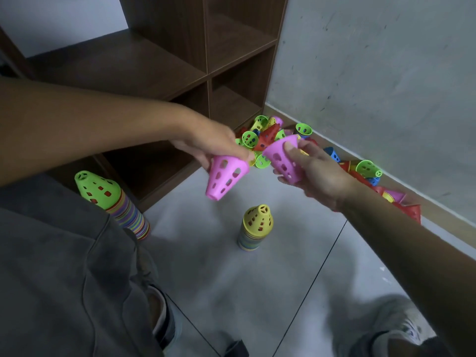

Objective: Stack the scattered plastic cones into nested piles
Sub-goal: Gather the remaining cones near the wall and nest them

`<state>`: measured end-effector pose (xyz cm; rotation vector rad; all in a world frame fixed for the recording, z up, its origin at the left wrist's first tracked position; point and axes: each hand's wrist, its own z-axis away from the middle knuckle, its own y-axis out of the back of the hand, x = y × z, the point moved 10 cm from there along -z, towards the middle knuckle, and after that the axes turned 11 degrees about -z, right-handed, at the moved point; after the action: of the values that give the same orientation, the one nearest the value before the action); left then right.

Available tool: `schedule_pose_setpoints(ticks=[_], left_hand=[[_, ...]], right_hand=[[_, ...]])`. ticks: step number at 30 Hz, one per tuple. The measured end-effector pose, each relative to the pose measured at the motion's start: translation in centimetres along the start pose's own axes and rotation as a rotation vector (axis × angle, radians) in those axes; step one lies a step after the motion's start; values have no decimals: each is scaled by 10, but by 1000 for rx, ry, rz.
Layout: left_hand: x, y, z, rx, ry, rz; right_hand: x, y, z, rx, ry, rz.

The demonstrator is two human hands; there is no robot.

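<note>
My left hand [211, 143] grips a pink perforated cone [224, 177] by its wide rim, narrow end pointing down. My right hand [313, 167] holds a second pink cone [282, 158], tilted, fingers curled round its side. The two cones are close but apart. Below them on the floor stands a short nested pile topped by a yellow cone [253, 228]. A taller multicoloured pile topped by a green cone [113, 202] leans at the left beside my knee. A heap of loose cones [262, 135] in green, red, yellow and blue lies along the wall behind my hands.
A dark wooden cubby shelf [206, 73] stands behind the heap. A grey wall [373, 86] with a baseboard runs along the right. More loose cones [368, 171] trail along it. My grey-clad knee [64, 266] fills the lower left; a shoe [386, 325] sits lower right.
</note>
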<state>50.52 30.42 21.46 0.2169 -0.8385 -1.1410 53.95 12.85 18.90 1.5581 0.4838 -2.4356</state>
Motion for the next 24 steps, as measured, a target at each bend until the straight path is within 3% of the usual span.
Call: schedule_pose_setpoints(ticks=[3, 8, 15, 24], left_hand=[[-21, -18, -1, -135, 83, -39], [-21, -24, 2, -183, 88, -64], [-13, -21, 1, -108, 44, -51], [-8, -15, 1, 48, -45, -40]], right_hand=[[12, 0, 4, -91, 23, 523], [27, -10, 7, -142, 75, 837], [10, -34, 10, -199, 258, 1142], [77, -42, 10, -239, 286, 1293]])
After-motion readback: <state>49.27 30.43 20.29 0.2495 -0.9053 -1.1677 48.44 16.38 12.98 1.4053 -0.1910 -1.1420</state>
